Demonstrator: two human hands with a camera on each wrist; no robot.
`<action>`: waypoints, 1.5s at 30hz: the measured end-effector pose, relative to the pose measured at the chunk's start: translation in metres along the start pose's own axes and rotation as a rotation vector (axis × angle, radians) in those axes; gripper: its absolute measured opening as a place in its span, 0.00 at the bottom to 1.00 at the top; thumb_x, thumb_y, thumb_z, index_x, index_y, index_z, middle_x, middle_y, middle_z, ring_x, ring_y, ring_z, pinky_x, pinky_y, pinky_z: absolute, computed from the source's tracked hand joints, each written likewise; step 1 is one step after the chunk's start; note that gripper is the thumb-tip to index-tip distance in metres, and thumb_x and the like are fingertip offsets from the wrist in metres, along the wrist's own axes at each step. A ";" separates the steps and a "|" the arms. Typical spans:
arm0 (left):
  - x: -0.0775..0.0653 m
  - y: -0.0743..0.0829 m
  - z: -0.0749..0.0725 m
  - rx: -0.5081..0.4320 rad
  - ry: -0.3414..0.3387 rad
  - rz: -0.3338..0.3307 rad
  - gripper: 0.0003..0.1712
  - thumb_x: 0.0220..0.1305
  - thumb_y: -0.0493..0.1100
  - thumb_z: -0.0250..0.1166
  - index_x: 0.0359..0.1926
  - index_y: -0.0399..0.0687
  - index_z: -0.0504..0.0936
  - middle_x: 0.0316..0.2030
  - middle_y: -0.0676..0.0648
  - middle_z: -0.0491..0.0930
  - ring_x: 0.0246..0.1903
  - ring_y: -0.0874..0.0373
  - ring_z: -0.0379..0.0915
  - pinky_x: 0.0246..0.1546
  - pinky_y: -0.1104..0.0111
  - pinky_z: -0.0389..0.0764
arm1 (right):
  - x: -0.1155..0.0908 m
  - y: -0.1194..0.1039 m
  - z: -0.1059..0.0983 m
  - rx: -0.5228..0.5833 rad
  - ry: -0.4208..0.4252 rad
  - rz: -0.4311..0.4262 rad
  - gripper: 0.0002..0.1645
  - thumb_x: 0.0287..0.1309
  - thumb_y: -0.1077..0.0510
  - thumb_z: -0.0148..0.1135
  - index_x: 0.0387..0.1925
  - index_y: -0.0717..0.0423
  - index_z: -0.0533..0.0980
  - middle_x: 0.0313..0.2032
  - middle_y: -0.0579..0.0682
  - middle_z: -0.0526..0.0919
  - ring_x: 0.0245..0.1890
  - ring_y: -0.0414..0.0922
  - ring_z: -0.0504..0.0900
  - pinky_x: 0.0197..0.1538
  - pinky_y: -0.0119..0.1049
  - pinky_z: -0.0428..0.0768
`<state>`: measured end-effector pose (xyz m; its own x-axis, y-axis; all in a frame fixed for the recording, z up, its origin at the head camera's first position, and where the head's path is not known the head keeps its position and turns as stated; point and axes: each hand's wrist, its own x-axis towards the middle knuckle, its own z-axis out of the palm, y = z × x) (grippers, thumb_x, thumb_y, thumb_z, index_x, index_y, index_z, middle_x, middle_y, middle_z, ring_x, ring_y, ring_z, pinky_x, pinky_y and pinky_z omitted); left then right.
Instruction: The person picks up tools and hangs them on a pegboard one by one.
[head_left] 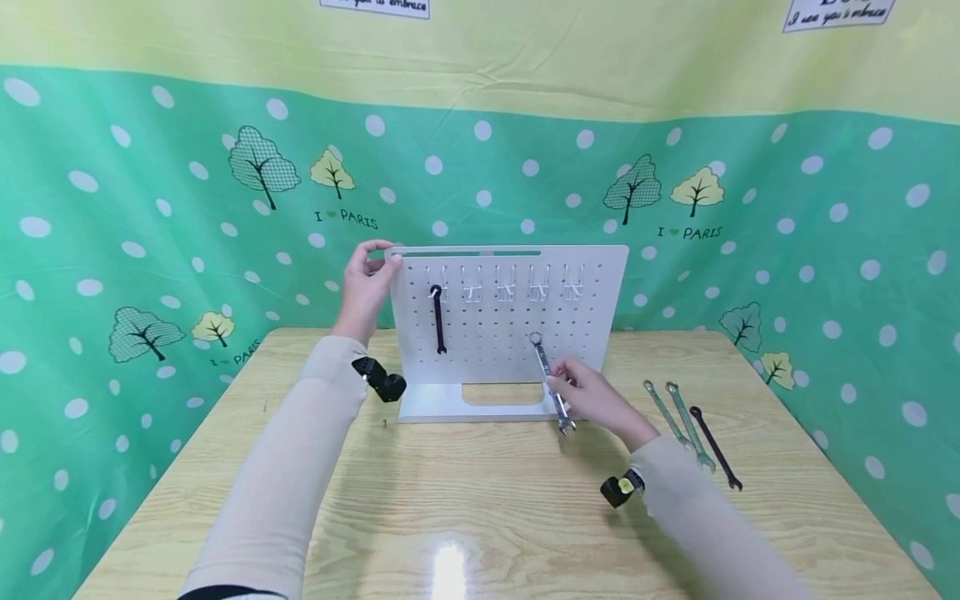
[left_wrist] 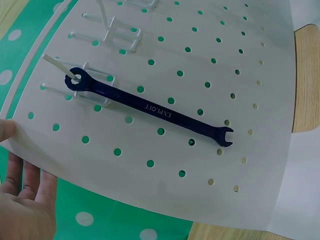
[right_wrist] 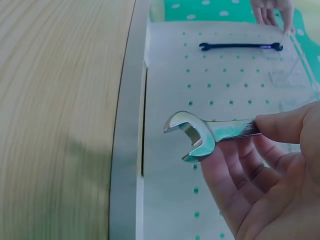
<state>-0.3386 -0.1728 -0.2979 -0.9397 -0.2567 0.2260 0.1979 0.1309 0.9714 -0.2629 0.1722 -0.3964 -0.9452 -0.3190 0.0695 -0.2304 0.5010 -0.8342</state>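
A white pegboard with a row of several white hooks stands on the table. My left hand grips its upper left corner, thumb on the front face and fingers behind the edge. From the leftmost hook hangs a dark combination wrench, ring end up; the left wrist view shows "EXPLOIT" on its shank. In front of the board's lower right part, my right hand pinches a shiny silver combination wrench by its shank. That wrench tilts, ring end up toward the hooks and open end down.
Right of the board, two greenish wrenches and a dark wrench lie side by side on the wooden table. A green dotted curtain hangs behind. The board's base has a cut-out at its front.
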 end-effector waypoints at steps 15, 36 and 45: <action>0.001 0.002 -0.001 -0.012 -0.004 -0.008 0.17 0.72 0.49 0.62 0.58 0.59 0.73 0.55 0.44 0.72 0.54 0.50 0.72 0.57 0.58 0.76 | 0.026 -0.036 0.032 0.107 0.008 -0.118 0.10 0.74 0.54 0.55 0.49 0.55 0.72 0.39 0.54 0.76 0.39 0.53 0.77 0.37 0.45 0.85; -0.001 0.001 -0.002 -0.015 -0.008 -0.013 0.20 0.72 0.49 0.62 0.62 0.55 0.72 0.54 0.44 0.72 0.54 0.50 0.72 0.57 0.58 0.75 | 0.046 -0.065 0.049 0.231 -0.011 -0.141 0.13 0.73 0.50 0.57 0.51 0.52 0.73 0.41 0.53 0.76 0.42 0.56 0.77 0.39 0.43 0.85; -0.002 0.002 0.000 -0.019 -0.007 -0.012 0.20 0.72 0.49 0.62 0.62 0.55 0.73 0.54 0.45 0.73 0.54 0.50 0.72 0.58 0.58 0.75 | 0.054 -0.064 0.052 0.261 -0.019 -0.095 0.12 0.72 0.52 0.57 0.51 0.54 0.74 0.41 0.53 0.77 0.40 0.51 0.78 0.38 0.42 0.85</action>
<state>-0.3366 -0.1726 -0.2964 -0.9440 -0.2517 0.2134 0.1912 0.1099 0.9754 -0.2868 0.0814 -0.3674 -0.9171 -0.3708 0.1464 -0.2486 0.2449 -0.9371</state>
